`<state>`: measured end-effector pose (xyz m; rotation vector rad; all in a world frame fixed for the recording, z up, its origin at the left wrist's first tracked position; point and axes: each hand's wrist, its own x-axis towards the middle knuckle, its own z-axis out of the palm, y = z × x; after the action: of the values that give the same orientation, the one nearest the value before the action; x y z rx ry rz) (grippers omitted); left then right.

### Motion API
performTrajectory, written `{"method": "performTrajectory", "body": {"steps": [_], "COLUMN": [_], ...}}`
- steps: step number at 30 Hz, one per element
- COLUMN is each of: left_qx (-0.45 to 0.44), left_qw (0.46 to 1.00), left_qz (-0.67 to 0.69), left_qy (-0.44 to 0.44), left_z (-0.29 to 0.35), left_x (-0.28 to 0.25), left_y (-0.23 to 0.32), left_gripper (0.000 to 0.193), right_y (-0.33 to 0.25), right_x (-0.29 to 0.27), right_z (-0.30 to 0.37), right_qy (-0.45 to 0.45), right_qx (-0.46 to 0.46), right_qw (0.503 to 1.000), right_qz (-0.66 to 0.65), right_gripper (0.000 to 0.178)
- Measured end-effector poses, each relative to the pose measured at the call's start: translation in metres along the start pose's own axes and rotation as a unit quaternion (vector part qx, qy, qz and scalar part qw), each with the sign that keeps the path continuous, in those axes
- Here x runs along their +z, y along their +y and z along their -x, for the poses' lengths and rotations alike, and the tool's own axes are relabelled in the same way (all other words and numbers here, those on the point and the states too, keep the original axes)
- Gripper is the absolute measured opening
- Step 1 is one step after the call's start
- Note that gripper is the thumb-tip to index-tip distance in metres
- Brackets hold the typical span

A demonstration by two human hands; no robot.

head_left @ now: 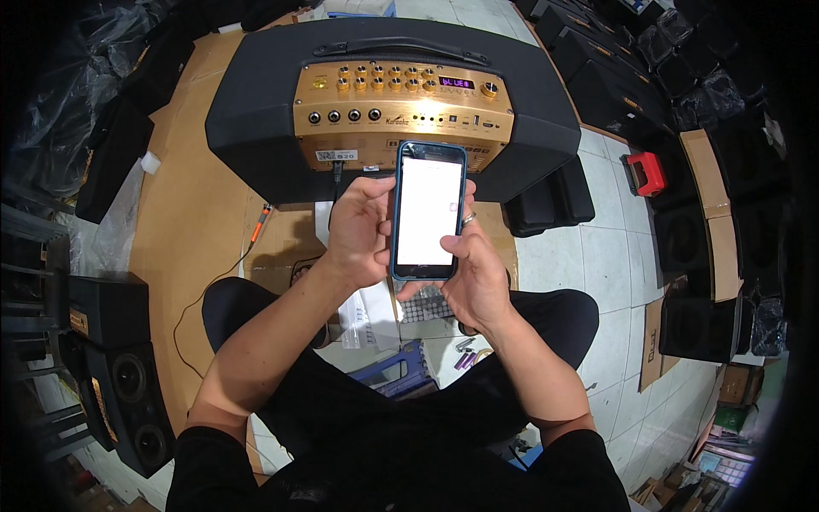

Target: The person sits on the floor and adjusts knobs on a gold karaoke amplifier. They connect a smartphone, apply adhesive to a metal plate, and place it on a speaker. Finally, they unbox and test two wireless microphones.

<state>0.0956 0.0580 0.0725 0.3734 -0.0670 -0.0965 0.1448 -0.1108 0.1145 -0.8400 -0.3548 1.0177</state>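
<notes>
- Phone [428,211] with blue case, held upright over the lap, screen lit white and turned up toward the face; sits just in front of the gold control panel [401,107], probably so both can be watched at once.
- Left hand [363,230] wrapped round the left edge and back of the phone, fingers curled shut on the case, thumb lying near the screen's left side; carries most of the weight.
- Right hand [473,269] cupped under the lower right corner, fingers half closed behind the case, thumb reaching over the right edge onto the screen; ring visible on one finger.
- Both forearms up from the lower edge, elbows out, wrists meeting at the phone; seated pose, knees spread.
- Black speaker [392,102] lying on cardboard [188,213] with panel facing up, knobs and sockets within reach; small purple display lit on the panel.
- Cable plugged in below the panel, trailing down behind the left hand.
- Orange-handled screwdriver [260,224] on the cardboard, left of the hands, apart from them.
- Red object [646,173] on the tiled floor at right; more black speaker boxes [119,375] stacked at lower left.
</notes>
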Motion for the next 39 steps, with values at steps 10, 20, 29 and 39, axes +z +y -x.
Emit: {"method": "performTrajectory", "body": {"steps": [10, 20, 29, 39], "left_qx": [-0.024, 0.028, -0.065, -0.062], "left_qw": [0.976, 0.985, 0.944, 0.848], "left_qz": [0.112, -0.171, -0.318, -0.492], "left_qy": [-0.185, 0.015, 0.064, 0.190], "left_z": [-0.007, 0.004, -0.008, -0.002], "left_x": [-0.015, 0.006, -0.025, -0.041], "left_y": [0.013, 0.045, 0.013, -0.009], "left_gripper": [0.074, 0.073, 0.070, 0.074], "right_y": [-0.008, -0.102, 0.233, 0.370], "right_x": [0.000, -0.115, -0.365, -0.399], "right_z": [0.000, 0.155, 0.353, 0.329], "right_qy": [0.013, 0.255, 0.645, 0.691], "right_qx": [-0.019, -0.363, 0.004, 0.092], "right_qw": [1.000, 0.870, 0.764, 0.715], "right_qz": [-0.010, 0.217, 0.015, 0.045], "right_gripper": [0.063, 0.076, 0.050, 0.057]}}
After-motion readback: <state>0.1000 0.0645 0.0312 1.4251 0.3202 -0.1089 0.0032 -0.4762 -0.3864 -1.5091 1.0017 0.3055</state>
